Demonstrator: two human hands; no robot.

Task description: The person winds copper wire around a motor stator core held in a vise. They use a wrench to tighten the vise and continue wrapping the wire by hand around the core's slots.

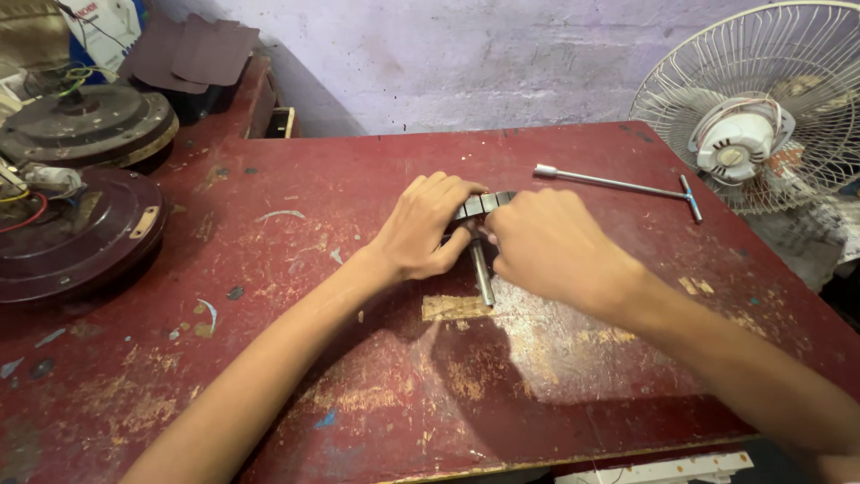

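Fingers of left hand (428,224) and right hand (546,240) curled tight on a small dark metal part (484,203) with a steel shaft (483,273) pointing to 6 o'clock, mid-table. Likely rigid, weighty, slick; best gripped at the block ends. At 2 o'clock, T-handle wrench (618,185) and table fan (761,108) on the worn red table (358,403).
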